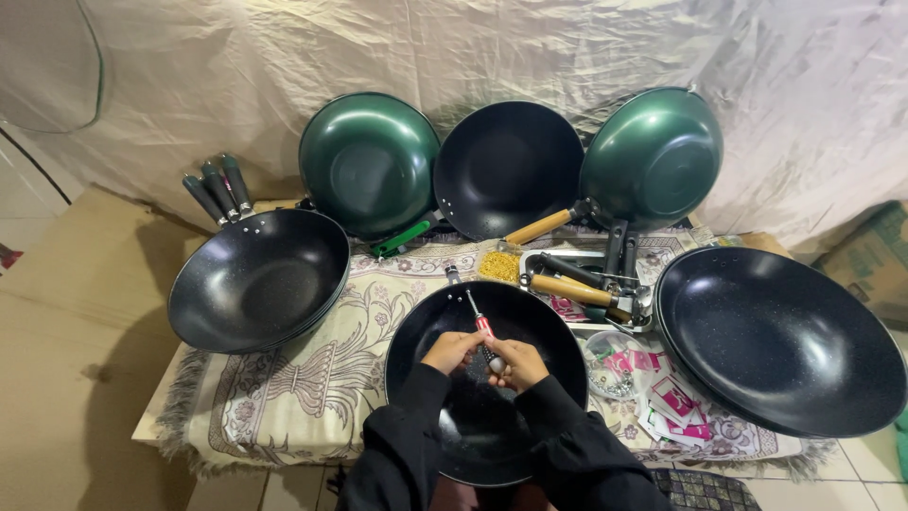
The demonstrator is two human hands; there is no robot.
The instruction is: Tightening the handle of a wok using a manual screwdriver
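Note:
A black wok [485, 426] lies tilted toward me at the bottom centre, its far rim on the patterned cloth. Both my hands are inside its bowl. My right hand [516, 363] grips the handle of a red-and-clear screwdriver [481, 325], whose shaft points up toward the far rim. My left hand [452, 351] touches the screwdriver close to its handle, fingers curled. Black sleeves cover both arms.
A stack of black woks [257, 277] sits left, a large black wok [778, 339] right. Two green woks [369, 163] [653, 157] and a black one [508, 167] lean on the back sheet. Wooden handles [570, 289], a tray of yellow bits [499, 266] and packets [673, 400] lie between.

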